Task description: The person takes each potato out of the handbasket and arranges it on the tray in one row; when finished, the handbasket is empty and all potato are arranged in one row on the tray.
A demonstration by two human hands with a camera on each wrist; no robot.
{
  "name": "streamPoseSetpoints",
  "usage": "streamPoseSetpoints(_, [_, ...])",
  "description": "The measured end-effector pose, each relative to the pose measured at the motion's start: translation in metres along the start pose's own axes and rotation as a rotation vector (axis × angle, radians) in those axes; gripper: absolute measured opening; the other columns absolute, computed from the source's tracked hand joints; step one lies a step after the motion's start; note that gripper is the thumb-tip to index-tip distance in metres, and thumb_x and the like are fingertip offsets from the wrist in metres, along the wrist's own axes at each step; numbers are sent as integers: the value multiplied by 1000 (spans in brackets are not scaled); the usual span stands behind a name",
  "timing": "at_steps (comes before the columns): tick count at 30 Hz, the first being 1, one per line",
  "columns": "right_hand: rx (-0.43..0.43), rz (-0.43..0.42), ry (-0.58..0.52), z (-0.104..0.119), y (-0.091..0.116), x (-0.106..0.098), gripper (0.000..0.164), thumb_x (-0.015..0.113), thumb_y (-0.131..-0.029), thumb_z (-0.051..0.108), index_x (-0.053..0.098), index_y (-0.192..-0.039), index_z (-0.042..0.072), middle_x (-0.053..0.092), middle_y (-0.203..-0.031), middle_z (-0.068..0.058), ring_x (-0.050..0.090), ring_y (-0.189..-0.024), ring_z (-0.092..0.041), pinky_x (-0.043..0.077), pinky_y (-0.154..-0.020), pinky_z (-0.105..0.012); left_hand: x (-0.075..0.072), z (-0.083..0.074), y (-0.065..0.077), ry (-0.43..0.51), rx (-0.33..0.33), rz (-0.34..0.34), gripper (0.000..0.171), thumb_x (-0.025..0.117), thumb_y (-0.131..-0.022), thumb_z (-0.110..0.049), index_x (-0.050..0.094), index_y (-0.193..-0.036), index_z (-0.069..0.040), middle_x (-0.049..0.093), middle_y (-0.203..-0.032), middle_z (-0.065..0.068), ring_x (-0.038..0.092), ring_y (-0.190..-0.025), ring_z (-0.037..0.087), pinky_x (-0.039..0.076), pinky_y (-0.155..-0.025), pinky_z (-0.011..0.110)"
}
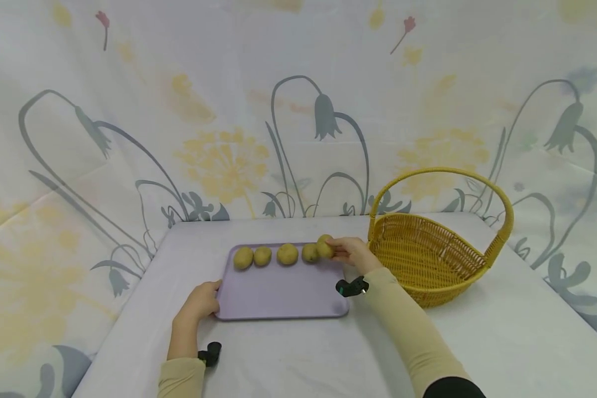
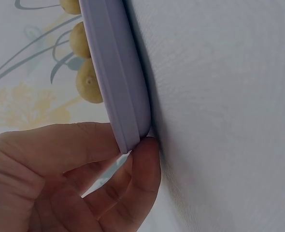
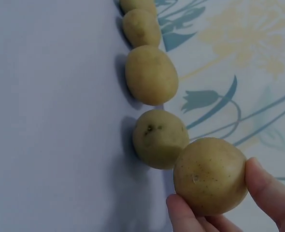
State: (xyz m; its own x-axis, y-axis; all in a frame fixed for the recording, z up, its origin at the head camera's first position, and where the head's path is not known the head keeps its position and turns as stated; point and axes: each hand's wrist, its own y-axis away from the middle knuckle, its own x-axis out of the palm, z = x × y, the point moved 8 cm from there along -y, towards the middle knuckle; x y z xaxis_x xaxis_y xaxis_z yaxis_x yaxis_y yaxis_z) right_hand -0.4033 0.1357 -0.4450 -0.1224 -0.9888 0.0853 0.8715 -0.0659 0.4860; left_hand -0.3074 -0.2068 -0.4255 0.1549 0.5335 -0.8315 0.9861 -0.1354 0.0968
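My left hand pinches the left rim of a lilac tray, with the thumb on top and fingers curled beneath the edge, as the left wrist view shows. Over the tray's back right corner, my right hand holds a round potato between thumb and fingertips. Right beside it sits another potato with a dark spot, overlapped by the held one in the right wrist view. The rest of the row runs left along the tray's back edge, from a larger potato to the leftmost potato.
A yellow wicker basket with a tall arched handle stands right of the tray, close by my right forearm. A white cloth covers the table, and a flower-patterned curtain hangs behind it.
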Motion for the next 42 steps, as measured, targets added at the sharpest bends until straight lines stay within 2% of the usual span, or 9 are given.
streamPoseSetpoints(7, [-35,32,43,-47,-134,-37,51,81,-66,12,58,-107,-8,63,-93,-23,64,-82,-32,54,-68,-40,3,-1,-1,13,-3,7,66,55,-63,16,43,-127,16,50,-121,35,55,-74,26,43,-50,27])
streamPoseSetpoints(12, [-74,29,66,-59,-156,-45,57,87,-57,17,59,-101,-6,64,-86,-19,64,-74,-28,55,-64,-37,5,-2,0,15,-7,14,66,56,-63,15,43,-128,15,51,-120,35,56,-80,28,43,-51,27])
streamPoseSetpoints(15, [-80,-1,76,-57,-147,-42,66,90,-48,18,58,-100,-7,64,-82,-16,64,-70,-26,55,-61,-37,6,0,0,15,-6,12,66,56,-63,15,43,-127,15,50,-121,35,56,-79,28,43,-50,27])
streamPoseSetpoints(21, [-111,-63,132,-34,-79,-23,62,77,-70,6,45,-119,-15,56,-108,-25,59,-92,-33,51,-79,-44,7,1,0,27,-3,9,65,55,-63,15,43,-127,16,50,-121,35,53,-70,24,43,-49,27])
streamPoseSetpoints(24, [-146,-72,184,-23,-56,-17,60,78,-69,7,47,-114,-16,56,-104,-25,60,-89,-33,53,-76,-42,6,0,-2,17,7,9,65,55,-63,15,43,-127,16,50,-121,34,54,-73,25,43,-49,27])
streamPoseSetpoints(30, [-137,-187,432,-3,-6,-11,59,75,-73,11,46,-118,-15,55,-104,-23,62,-81,-30,55,-67,-36,9,0,-6,7,6,18,66,55,-62,15,43,-127,15,51,-120,34,55,-75,26,42,-49,27])
streamPoseSetpoints(36, [-239,-256,712,17,20,-6,40,74,-74,19,59,-96,-12,64,-81,-18,62,-56,-19,51,-52,-23,8,0,-6,-3,7,16,67,56,-61,14,44,-127,15,51,-121,35,55,-81,30,42,-50,27])
streamPoseSetpoints(39, [-279,-232,674,26,27,-2,33,72,-76,18,64,-92,-9,64,-75,-14,61,-56,-17,52,-56,-24,6,2,-6,0,0,16,66,55,-62,15,43,-127,15,50,-120,35,55,-81,30,42,-51,27])
streamPoseSetpoints(42, [-274,-111,492,29,35,4,37,67,-81,15,61,-106,-11,65,-94,-20,65,-80,-27,53,-75,-31,4,3,-5,13,-6,18,66,54,-63,15,41,-128,16,50,-120,36,54,-73,25,43,-50,27])
